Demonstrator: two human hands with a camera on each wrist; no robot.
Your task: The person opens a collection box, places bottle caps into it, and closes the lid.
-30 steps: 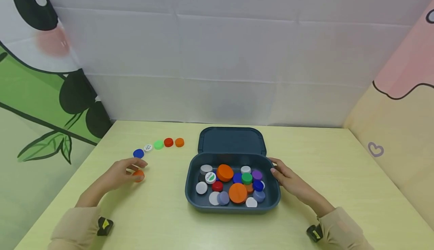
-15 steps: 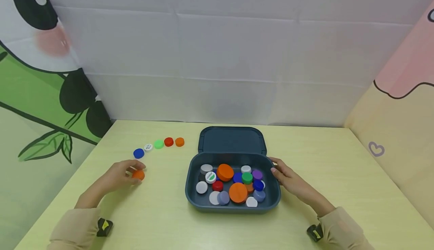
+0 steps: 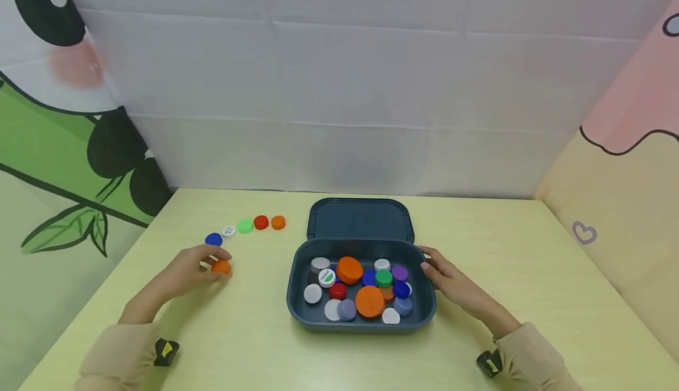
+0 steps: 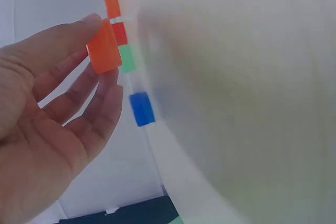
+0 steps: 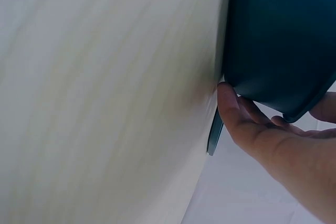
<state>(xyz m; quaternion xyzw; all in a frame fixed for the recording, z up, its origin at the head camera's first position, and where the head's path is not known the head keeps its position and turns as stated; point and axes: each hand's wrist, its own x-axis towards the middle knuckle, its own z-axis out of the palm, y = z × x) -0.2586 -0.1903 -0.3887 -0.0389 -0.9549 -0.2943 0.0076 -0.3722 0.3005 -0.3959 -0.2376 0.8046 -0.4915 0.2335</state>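
Head looks down — each nearer wrist view shares one hand (image 3: 188, 273).

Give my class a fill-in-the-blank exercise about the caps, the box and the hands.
The cap in the left hand is ____.
The hand gripping the box is the ____ one.
Outside the box, the light green cap lies between the white cap and the ____ one.
That white cap lies between the light green cap and the ____ one.
Missing words: orange; right; red; blue.
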